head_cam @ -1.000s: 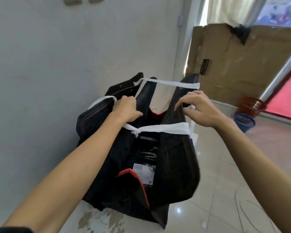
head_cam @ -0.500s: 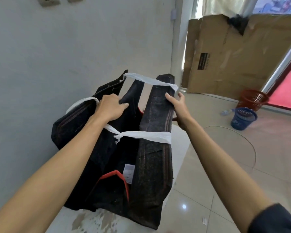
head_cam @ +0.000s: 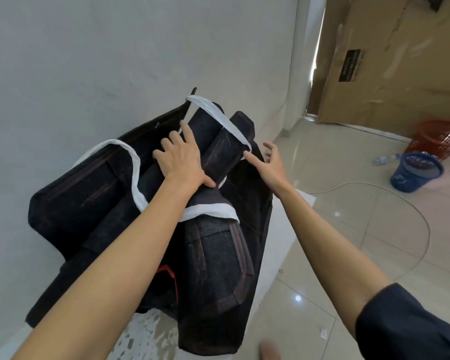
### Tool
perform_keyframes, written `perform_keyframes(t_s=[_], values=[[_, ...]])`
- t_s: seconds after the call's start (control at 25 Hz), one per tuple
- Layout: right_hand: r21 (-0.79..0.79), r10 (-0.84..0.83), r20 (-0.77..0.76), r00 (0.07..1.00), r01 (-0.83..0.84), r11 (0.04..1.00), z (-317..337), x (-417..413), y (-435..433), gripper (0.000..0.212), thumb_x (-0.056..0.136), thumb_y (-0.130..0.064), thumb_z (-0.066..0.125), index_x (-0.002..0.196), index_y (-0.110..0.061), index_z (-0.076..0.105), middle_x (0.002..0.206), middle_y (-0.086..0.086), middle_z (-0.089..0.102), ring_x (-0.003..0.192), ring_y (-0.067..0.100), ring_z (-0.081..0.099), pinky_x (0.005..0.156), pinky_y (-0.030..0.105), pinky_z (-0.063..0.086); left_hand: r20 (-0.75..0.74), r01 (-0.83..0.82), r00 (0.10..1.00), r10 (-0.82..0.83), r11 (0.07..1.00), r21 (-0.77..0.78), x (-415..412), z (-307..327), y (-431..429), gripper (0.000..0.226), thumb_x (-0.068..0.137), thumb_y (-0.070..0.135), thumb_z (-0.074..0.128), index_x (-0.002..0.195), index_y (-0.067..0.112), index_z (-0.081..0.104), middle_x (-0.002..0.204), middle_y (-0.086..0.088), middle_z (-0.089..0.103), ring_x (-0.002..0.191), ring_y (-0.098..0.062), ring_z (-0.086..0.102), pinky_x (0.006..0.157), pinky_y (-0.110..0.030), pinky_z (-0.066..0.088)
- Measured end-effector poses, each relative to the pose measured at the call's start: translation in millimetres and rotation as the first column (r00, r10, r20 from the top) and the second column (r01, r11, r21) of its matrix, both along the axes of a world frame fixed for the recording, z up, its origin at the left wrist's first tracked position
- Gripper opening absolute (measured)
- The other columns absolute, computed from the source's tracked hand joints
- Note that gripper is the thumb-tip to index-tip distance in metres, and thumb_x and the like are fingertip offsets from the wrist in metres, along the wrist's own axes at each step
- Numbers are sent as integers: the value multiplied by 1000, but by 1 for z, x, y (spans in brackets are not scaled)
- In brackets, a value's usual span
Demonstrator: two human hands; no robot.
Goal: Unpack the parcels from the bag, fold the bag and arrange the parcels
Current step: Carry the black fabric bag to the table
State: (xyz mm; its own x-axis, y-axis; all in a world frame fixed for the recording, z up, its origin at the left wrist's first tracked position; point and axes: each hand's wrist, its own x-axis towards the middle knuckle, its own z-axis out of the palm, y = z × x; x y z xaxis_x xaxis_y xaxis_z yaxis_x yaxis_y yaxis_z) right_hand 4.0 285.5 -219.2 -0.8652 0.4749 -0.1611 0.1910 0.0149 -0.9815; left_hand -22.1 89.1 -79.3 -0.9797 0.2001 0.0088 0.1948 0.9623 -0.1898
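Note:
A large black felt bag with red stitching and white straps rests on a low white surface against the wall. Its top flaps are pushed together, so the inside is hidden and no parcels show. My left hand lies flat on the middle flaps, pressing them down. To the right of it, my right hand has its fingers spread and an index fingertip touching a flap beside the far white strap.
A white wall stands just behind the bag. A big cardboard sheet leans at the back right. On the tiled floor sit a red basket and a blue basket, with a thin cable curving across the tiles.
The bag's mouth was held apart with a parcel label showing inside; now the flaps are pressed shut. My left hand went from gripping the rim to lying flat, and my right hand let go.

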Motion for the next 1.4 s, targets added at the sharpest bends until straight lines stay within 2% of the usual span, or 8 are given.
perform_keyframes(t_s=[0.2, 0.32, 0.52, 0.68, 1.04, 1.16, 1.28, 1.4], values=[[-103, 71, 202, 977, -51, 993, -56, -14, 22, 97, 81, -88, 52, 150, -21, 47, 153, 0, 53, 138, 26, 52, 118, 51, 40, -35, -16, 999, 22, 988, 157, -18, -1, 0, 109, 59, 57, 93, 141, 5, 42, 125, -17, 64, 111, -35, 65, 72, -39, 43], [-114, 28, 235, 972, -2, 994, -65, -28, 17, 64, 95, -68, 55, 123, -11, 60, 122, 7, 67, 111, 32, 65, 86, 44, 54, 13, -30, 1000, 28, 954, 300, -21, 1, -4, 72, 65, 52, 92, 116, 12, 61, 112, -11, 68, 105, -34, 67, 71, -38, 43], [-151, -159, 51, 986, 165, 975, -10, -51, 5, 38, 103, -41, 61, 75, -17, 53, 76, -1, 58, 74, 19, 56, 62, 30, 43, -273, 219, 954, -123, 909, 356, -16, 3, -20, 41, 82, 36, 84, 108, 13, 62, 91, -10, 72, 90, -38, 70, 71, -42, 48], [108, -175, -196, 965, 199, 974, 90, -73, 19, 41, 101, -42, 63, 70, -21, 47, 66, -3, 47, 65, 14, 44, 62, 35, 37, -457, 291, 889, -30, 808, 513, -13, 54, -26, 38, 81, 36, 84, 96, 10, 61, 79, -7, 68, 79, -36, 68, 66, -40, 51], [579, 133, -299, 945, 69, 813, 229, -94, 55, 22, 102, -41, 62, 106, -20, 58, 99, 2, 64, 97, 23, 62, 87, 38, 49, -403, 304, 856, 324, 314, 899, 21, 86, -16, 40, 84, 29, 83, 113, 4, 69, 93, 10, 66, 95, -15, 64, 81, -20, 39], [540, 243, -237, 941, -81, 838, 196, -87, 47, 51, 100, -36, 68, 144, -21, 46, 138, 4, 57, 126, 19, 53, 107, 36, 45, -350, 283, 851, 391, 221, 933, 6, 62, -34, 31, 80, 33, 83, 100, 11, 72, 93, 10, 73, 90, -16, 70, 86, -22, 49], [520, -59, -43, 997, 72, 851, 117, -65, 54, 91, 89, -57, 72, 160, -18, 31, 161, 10, 39, 149, 28, 38, 122, 47, 31, -304, 267, 855, 421, 146, 953, -3, 53, -43, 30, 79, 34, 83, 100, 15, 74, 94, 9, 76, 91, -12, 71, 99, -35, 51], [137, -145, 311, 939, 107, 985, 22, -24, 61, 119, 69, -86, 68, 158, -13, 39, 157, 13, 49, 141, 33, 52, 116, 45, 41, -265, 258, 870, 417, 73, 963, -13, 47, -48, 29, 74, 35, 84, 96, 18, 75, 89, 12, 76, 89, -7, 72, 96, -38, 56]])
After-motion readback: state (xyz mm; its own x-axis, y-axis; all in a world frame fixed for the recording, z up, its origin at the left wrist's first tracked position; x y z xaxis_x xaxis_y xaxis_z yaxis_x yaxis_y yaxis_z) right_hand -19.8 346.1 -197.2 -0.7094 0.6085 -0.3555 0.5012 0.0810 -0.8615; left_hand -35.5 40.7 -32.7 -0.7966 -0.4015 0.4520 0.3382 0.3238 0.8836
